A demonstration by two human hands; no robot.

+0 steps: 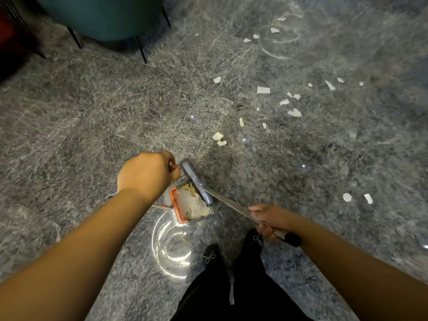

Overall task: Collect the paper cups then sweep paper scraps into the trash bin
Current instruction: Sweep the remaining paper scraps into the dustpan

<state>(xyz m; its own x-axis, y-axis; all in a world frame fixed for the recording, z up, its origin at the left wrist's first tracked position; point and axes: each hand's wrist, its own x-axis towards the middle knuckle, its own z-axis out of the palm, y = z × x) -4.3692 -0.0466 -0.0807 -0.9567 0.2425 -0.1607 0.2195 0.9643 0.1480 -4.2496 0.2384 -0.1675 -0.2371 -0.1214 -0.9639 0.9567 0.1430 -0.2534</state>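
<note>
A: Sweeping is in hand; broom [196, 181] handle is gripped by right hand [269, 220], dustpan [192, 205] handle by left hand [148, 174].
B: Scraps [263, 90] far right must be gathered next.

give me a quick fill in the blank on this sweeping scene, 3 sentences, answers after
1. The comb-like teeth inside the grey long-handled dustpan are coloured ____.
2. The right hand grips the metal handle of the grey ____.
3. Most of the white paper scraps lie loose on the grey marbled ____.

Missing words: orange; broom; floor
</note>
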